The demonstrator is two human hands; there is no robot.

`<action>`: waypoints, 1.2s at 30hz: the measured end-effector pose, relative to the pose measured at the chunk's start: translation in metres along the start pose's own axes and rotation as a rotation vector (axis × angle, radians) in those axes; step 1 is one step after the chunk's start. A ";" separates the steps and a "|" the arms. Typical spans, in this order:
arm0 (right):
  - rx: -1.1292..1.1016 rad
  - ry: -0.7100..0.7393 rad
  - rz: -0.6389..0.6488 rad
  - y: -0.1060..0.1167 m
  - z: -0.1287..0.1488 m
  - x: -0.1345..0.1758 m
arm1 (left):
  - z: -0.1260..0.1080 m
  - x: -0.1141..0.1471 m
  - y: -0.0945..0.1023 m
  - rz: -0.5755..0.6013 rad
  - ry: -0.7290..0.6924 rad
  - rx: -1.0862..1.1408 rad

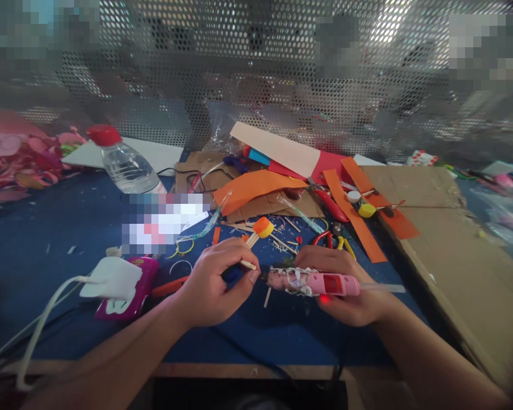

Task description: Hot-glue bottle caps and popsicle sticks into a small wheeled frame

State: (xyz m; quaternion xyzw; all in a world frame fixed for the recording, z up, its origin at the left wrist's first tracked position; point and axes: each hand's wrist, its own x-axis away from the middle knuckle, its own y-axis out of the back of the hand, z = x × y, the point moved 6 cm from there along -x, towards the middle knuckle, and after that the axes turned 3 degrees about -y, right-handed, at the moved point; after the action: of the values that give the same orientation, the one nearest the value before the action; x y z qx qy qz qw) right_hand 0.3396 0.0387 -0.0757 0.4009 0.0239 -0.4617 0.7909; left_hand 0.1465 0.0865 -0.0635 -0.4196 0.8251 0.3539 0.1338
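Between the thumb and fingers of my left hand (222,282) is a small wooden stick (248,265), its tip facing right. My right hand (346,285) is wrapped round a pink hot glue gun (314,283), crusted with dried glue near the nozzle. A clear glue stick (387,287) pokes out of its back end, and a red light glows on its side. The nozzle points left, close to my left fingertips; whether it touches the stick I cannot tell. Just beyond my left hand is an orange and yellow cap (263,227) with thin sticks beside it, partly hidden.
A red-capped water bottle (130,165) stands at the back left. A white charger (111,279) sits on a magenta power strip (147,270), left. Orange strips (260,185), red-handled pliers (322,238) and stick scraps lie behind my hands. Cardboard (448,245) covers the right side.
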 end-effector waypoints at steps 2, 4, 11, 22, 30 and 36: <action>0.006 -0.002 0.004 0.000 0.000 0.000 | 0.000 0.000 -0.001 0.009 -0.007 -0.006; 0.002 -0.011 0.005 0.000 -0.001 0.000 | -0.001 0.000 -0.001 0.012 -0.021 -0.016; 0.000 -0.001 -0.026 0.002 0.000 -0.001 | -0.001 0.000 0.003 -0.044 -0.012 -0.027; -0.001 -0.006 -0.078 0.006 0.001 -0.001 | 0.016 0.004 0.010 -0.168 0.122 0.035; -0.019 0.023 -0.090 0.004 0.002 -0.002 | 0.006 0.004 0.012 -0.147 0.063 0.007; -0.028 0.046 -0.103 0.005 0.003 -0.002 | -0.001 0.004 0.011 -0.077 0.014 0.028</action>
State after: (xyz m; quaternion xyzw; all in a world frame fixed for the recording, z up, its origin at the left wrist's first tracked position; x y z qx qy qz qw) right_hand 0.3408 0.0395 -0.0695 0.3987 0.0692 -0.4919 0.7709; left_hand 0.1359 0.0880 -0.0597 -0.4515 0.8142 0.3338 0.1475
